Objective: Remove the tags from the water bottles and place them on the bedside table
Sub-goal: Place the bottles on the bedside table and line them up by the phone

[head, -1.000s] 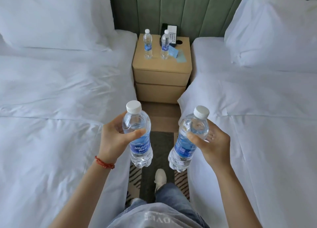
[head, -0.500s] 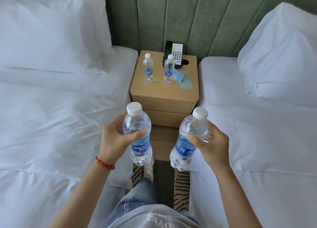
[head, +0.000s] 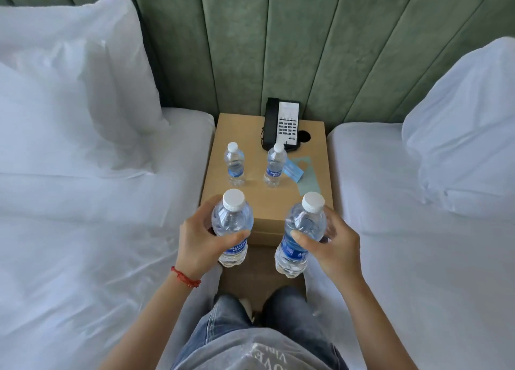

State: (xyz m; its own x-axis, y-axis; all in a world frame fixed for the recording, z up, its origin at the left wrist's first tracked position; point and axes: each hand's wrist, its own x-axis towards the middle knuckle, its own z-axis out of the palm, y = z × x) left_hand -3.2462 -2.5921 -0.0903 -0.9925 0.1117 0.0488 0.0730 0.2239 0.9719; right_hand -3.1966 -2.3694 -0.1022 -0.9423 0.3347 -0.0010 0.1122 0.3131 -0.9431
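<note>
While raised, both hands (head: pixel 199 240) grip bottles (head: pixel 232 224).

We wear a red cord bracelet (head: pixel 186 277) just behind the left hand (head: pixel 199 241), bare forearms, blue jeans (head: pixel 223 322), grey printed top (head: pixel 250 353).

The four water bottles are clear plastic with white caps and blue labels: the left held bottle (head: pixel 232 227) shows white lettering on its label, as does the right held bottle (head: pixel 302 234). The two standing bottles, the back left bottle (head: pixel 235 164) and the back right bottle (head: pixel 275 165), match them. A pale blue tag (head: pixel 292 169) hangs by the back right one. The tabletop (head: pixel 264 196) is tan. The phone (head: pixel 282 124) is black and white. The headboard (head: pixel 278 43) is mottled green with vertical channels. The beds (head: pixel 83 230) and pillows (head: pixel 69 91) are white. A red bracelet (head: pixel 185 277) circles one wrist; the jeans (head: pixel 223 319) are faded blue.
</note>
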